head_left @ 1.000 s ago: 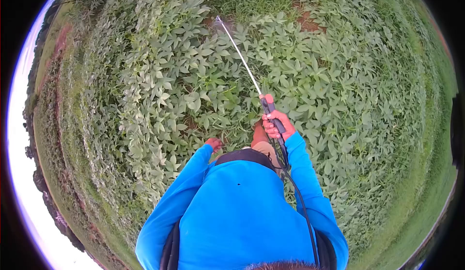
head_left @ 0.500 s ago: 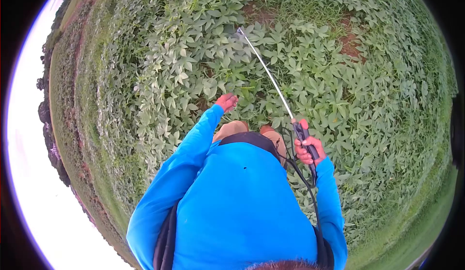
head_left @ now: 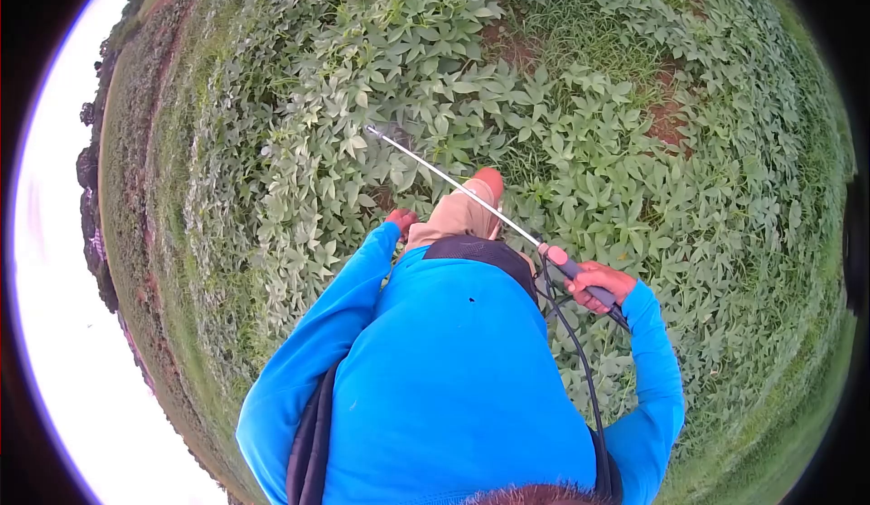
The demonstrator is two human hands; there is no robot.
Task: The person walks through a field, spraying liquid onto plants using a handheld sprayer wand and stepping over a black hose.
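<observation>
My right hand (head_left: 600,286) is closed around the dark grip of a sprayer wand (head_left: 453,182). The wand's thin pale lance runs up and to the left, across my front, and its nozzle tip (head_left: 372,130) hangs over the leaves with a faint mist beside it. A black hose (head_left: 580,351) leads from the grip back along my side. Down beside my thigh, my left hand (head_left: 401,221) hangs loosely with nothing seen in it; its fingers show only in part and look loosely apart.
Dense leafy green plants (head_left: 308,161) surround me on all sides. Grass (head_left: 589,43) and a patch of reddish bare soil (head_left: 666,111) show among them. One foot (head_left: 489,179) is forward among the leaves. Trees (head_left: 88,170) line the far left.
The wand's tip has swung left and closer to me. My right hand has shifted slightly right; my left hand has moved back toward my thigh. One leg has stepped forward.
</observation>
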